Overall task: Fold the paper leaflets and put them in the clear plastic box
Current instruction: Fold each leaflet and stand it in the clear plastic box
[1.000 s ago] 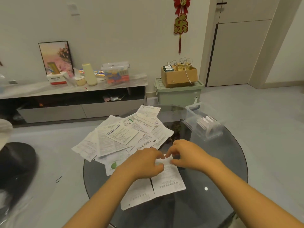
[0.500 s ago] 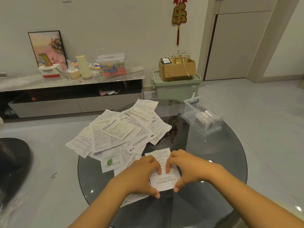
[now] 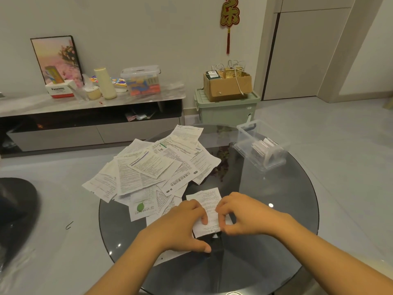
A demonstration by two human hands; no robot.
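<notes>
1. Near the front edge of the round glass surface (image 3: 287, 209), I see one paper leaflet (image 3: 207, 207) lying flat, partly folded, between both hands.
2. My left hand (image 3: 180, 226) lies over the leaflet's left side, its fingers curled down on the paper and its thumb stretched along the near edge; that grip is clamped on the leaflet.
3. My right hand (image 3: 244, 213) meets it from the other side, thumb and fingers pinched together on the leaflet's right edge, so this grip is also clamped on the paper.
4. The fingertips of the two hands sit just beside each other over the middle of the sheet.
5. Under the left hand and wrist a second sheet (image 3: 170, 255) shows, its corner sticking out toward me.
6. Beyond the hands, on the left and far part of the surface, a loose pile of unfolded leaflets (image 3: 155, 167) is spread, overlapping one another and hanging past the rim on the left.
7. One sheet with a green leaf mark (image 3: 141, 206) lies at the near edge of that pile, close to the left hand.
8. On the far right of the surface stands the clear plastic box (image 3: 262, 143), open at the top, with several folded leaflets (image 3: 260, 146) standing inside it.
9. Behind the surface, on the floor, a green storage bin (image 3: 227, 109) carries a cardboard box (image 3: 227, 86).
</notes>
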